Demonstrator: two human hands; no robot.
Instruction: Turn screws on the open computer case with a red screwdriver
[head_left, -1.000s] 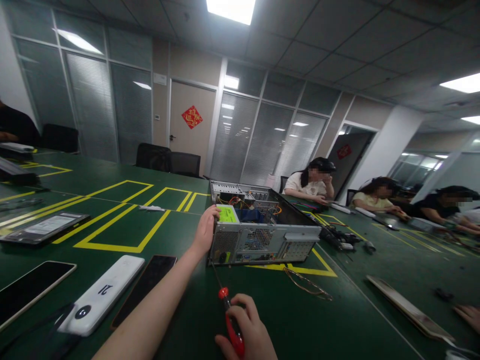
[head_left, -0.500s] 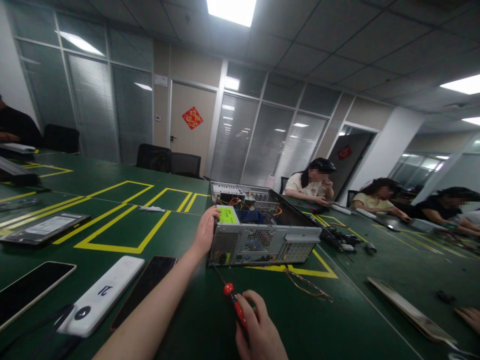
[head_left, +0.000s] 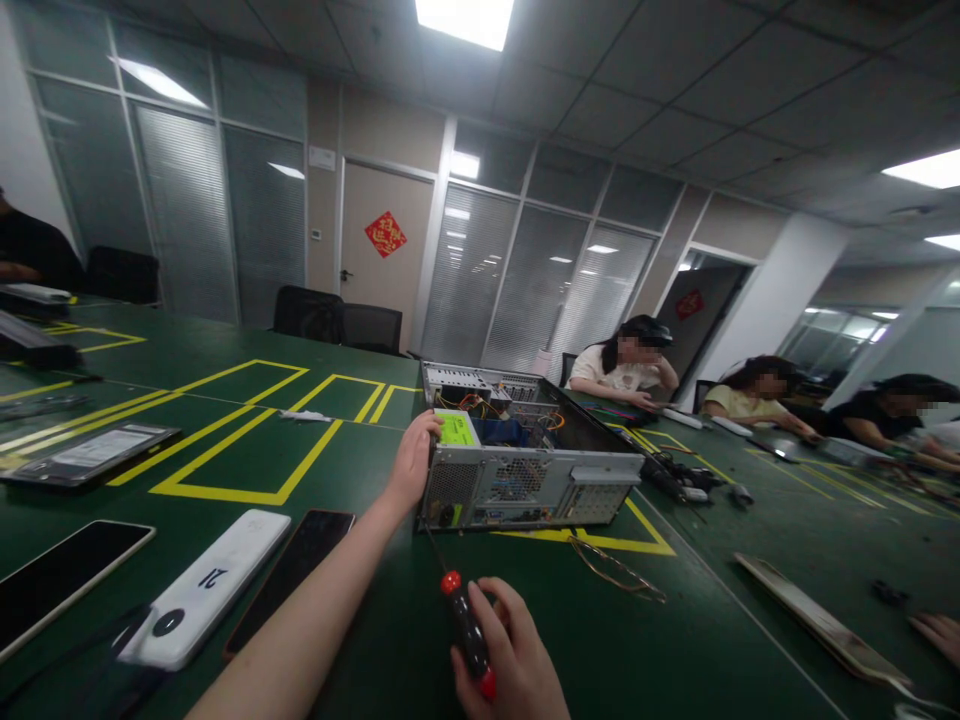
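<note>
While the left hand [head_left: 411,465] is bracing the near left corner of the computer case [head_left: 551,490] on the table [head_left: 390,640], apparently for steadiness, the hand's grip being unclear, a screwdriver [head_left: 466,625] is slanting toward that corner's base, the right hand [head_left: 517,645] gripping it, presumably to aim its shaft [head_left: 436,549]

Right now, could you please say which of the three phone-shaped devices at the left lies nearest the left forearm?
The dark-rimmed slab right beside the forearm; the white device marked 21 lies between it and the pale-rimmed slab.
</note>
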